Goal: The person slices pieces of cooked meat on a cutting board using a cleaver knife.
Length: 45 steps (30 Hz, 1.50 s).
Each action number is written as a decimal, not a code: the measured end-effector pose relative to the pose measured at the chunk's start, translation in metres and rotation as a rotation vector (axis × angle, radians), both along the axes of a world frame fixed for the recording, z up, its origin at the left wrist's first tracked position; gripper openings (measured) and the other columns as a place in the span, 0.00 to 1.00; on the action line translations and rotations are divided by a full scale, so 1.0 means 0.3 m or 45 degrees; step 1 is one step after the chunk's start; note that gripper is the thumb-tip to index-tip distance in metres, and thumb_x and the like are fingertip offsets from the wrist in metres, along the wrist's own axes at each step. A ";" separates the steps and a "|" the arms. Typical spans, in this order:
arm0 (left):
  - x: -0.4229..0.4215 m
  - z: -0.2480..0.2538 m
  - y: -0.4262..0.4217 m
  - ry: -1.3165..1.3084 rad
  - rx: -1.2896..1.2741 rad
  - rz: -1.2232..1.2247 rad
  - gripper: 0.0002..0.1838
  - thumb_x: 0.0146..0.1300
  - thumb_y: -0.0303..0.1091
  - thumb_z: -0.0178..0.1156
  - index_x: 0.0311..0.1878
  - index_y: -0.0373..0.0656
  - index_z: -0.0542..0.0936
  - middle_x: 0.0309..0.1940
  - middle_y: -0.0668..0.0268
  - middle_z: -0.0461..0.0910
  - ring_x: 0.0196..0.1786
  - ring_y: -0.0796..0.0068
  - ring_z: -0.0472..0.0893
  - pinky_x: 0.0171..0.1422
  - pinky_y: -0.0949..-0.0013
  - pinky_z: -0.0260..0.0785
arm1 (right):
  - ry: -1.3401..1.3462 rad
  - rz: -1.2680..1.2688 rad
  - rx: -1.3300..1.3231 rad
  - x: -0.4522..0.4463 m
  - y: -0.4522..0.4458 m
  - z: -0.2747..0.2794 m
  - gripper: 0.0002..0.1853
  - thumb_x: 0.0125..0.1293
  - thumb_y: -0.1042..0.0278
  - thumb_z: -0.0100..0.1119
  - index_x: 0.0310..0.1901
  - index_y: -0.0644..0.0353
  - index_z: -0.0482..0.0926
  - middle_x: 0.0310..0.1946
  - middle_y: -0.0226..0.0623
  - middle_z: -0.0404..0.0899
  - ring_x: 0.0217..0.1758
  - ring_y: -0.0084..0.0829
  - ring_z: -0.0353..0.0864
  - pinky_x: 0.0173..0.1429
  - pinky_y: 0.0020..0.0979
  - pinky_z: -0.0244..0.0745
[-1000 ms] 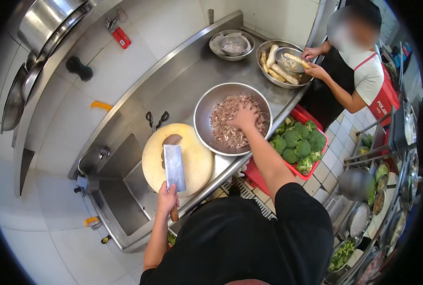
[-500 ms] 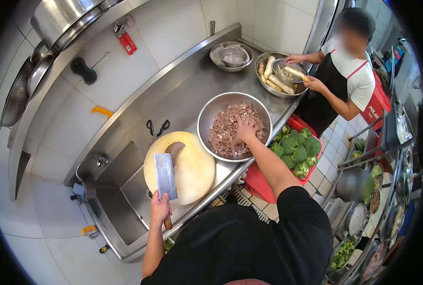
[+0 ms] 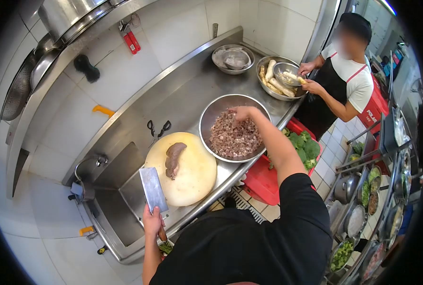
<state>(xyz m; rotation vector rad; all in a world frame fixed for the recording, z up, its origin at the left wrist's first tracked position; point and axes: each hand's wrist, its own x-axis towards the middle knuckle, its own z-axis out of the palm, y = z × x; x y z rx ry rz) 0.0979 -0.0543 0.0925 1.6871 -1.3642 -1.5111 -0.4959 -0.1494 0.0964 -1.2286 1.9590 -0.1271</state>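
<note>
My left hand (image 3: pixel 152 220) is closed round the wooden handle of a cleaver (image 3: pixel 153 189), whose blade lies over the left edge of the round cutting board (image 3: pixel 195 178). One dark piece of meat (image 3: pixel 174 160) rests on that board. To its right stands a large steel bowl (image 3: pixel 204 126) of chopped meat (image 3: pixel 235 140). My right hand (image 3: pixel 242 113) is inside the bowl at its far side, fingers bent down at the meat; whatever the fingertips hold is hidden.
Scissors (image 3: pixel 159 128) lie behind the board, left of which is the sink (image 3: pixel 121 218). A co-worker (image 3: pixel 339 80) peels pale roots over a bowl (image 3: pixel 282 95) at the counter's far end. Broccoli (image 3: pixel 306 146) and a red basket (image 3: pixel 263 183) are below the counter's front edge.
The cleaver has moved left off the meat piece, which now shows whole. My right hand has shifted from the middle of the chopped meat to the bowl's far side, its spread fingers now bent.
</note>
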 end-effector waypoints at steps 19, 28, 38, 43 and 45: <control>-0.051 -0.025 -0.056 -0.065 -0.101 -0.061 0.08 0.82 0.37 0.51 0.52 0.43 0.73 0.18 0.70 0.70 0.13 0.77 0.69 0.16 0.67 0.66 | 0.311 0.334 -0.286 -0.015 0.043 -0.272 0.24 0.61 0.56 0.65 0.60 0.45 0.87 0.53 0.42 0.88 0.53 0.48 0.89 0.62 0.44 0.83; -0.035 -0.011 -0.088 0.004 -0.048 -0.006 0.08 0.82 0.37 0.50 0.52 0.44 0.73 0.18 0.69 0.70 0.14 0.76 0.71 0.17 0.67 0.66 | 0.286 -0.306 -0.684 0.137 0.177 -0.253 0.24 0.59 0.73 0.59 0.59 0.50 0.85 0.70 0.54 0.74 0.73 0.60 0.70 0.78 0.48 0.67; 0.057 -0.085 -0.148 0.012 0.081 -0.048 0.08 0.82 0.37 0.50 0.52 0.43 0.73 0.18 0.69 0.70 0.14 0.75 0.71 0.18 0.66 0.66 | 0.122 0.425 -0.660 0.957 0.052 -0.310 0.25 0.62 0.54 0.65 0.55 0.64 0.83 0.55 0.56 0.83 0.55 0.58 0.83 0.63 0.46 0.79; 0.143 -0.135 -0.177 0.047 0.073 -0.088 0.09 0.82 0.37 0.51 0.53 0.44 0.74 0.18 0.69 0.70 0.14 0.76 0.71 0.18 0.66 0.66 | 0.133 -0.043 -0.578 1.199 -0.041 -0.342 0.24 0.63 0.57 0.63 0.55 0.66 0.81 0.54 0.60 0.83 0.55 0.59 0.84 0.62 0.48 0.80; 0.192 -0.155 -0.182 0.077 0.076 -0.095 0.09 0.82 0.37 0.51 0.53 0.44 0.75 0.18 0.69 0.70 0.14 0.76 0.71 0.18 0.66 0.65 | 0.106 -0.058 -0.505 1.203 -0.068 -0.363 0.23 0.65 0.59 0.61 0.56 0.67 0.79 0.55 0.61 0.81 0.55 0.58 0.84 0.62 0.48 0.80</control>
